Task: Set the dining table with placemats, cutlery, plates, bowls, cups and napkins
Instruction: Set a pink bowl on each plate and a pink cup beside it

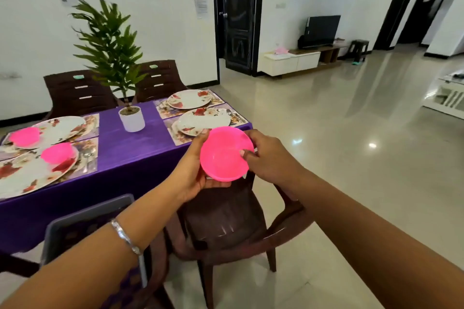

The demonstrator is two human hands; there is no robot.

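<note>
Head view: a glossy pink bowl [226,154], round and tipped with its mouth toward the camera, hangs off the table's [120,155] 3 o'clock edge, over a brown chair [226,223]. The left hand [193,170] cups its underside; the right hand [271,155] pinches its rim.

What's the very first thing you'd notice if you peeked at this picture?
A bright pink plastic bowl held up in the middle, the left hand cupping it from below and the right hand pinching its rim. Behind it stretches the shiny purple tablecloth, where two more pink bowls sit on flowered plates at the left. A leafy green plant in a white pot stands mid-table.
</note>
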